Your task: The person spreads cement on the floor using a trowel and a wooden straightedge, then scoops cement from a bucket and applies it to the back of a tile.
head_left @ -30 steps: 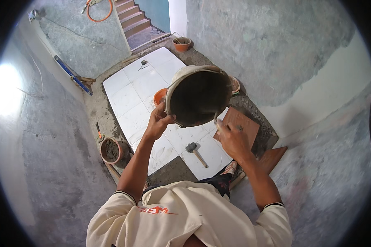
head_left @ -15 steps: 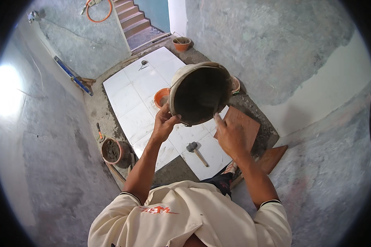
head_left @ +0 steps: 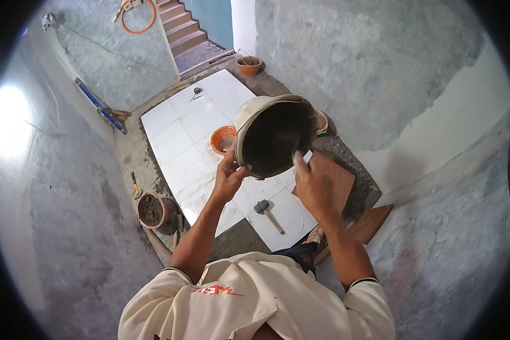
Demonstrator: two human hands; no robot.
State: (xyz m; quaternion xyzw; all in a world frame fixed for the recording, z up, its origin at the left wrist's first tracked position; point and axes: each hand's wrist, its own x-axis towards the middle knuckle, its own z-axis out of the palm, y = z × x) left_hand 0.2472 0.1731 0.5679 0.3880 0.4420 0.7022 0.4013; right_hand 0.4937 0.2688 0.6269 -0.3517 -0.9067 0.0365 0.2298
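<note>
A large, dirty bucket (head_left: pixel 249 116) is held up over the floor, tilted so its dark mouth faces me. My left hand (head_left: pixel 230 180) is closed on the lower left of its rim, thumb on the edge. At the lower right of the rim is my right hand (head_left: pixel 311 184), its pale fingertips over the edge; the other fingers are partly hidden. The inside is too dark to make out contents. Beneath it, white tiles (head_left: pixel 173 141) cover much of the floor. A rubber mallet (head_left: pixel 274 221) lies on the tiles close to me, and an orange bowl (head_left: pixel 216 140) stands beyond my left hand.
At left are a mortar-filled bucket (head_left: pixel 152 210), an orange-handled tool (head_left: pixel 135 182) and a blue spirit level (head_left: pixel 99 105) against the wall. A brown tile (head_left: pixel 337 181) lies at right. Another orange bucket (head_left: pixel 248 68) stands at the back near stairs (head_left: pixel 182 31). Grey plastered walls enclose the floor.
The bucket and both hands have shifted slightly downward in view, the bucket's mouth turning a little. Both hands keep their places at its rim.
</note>
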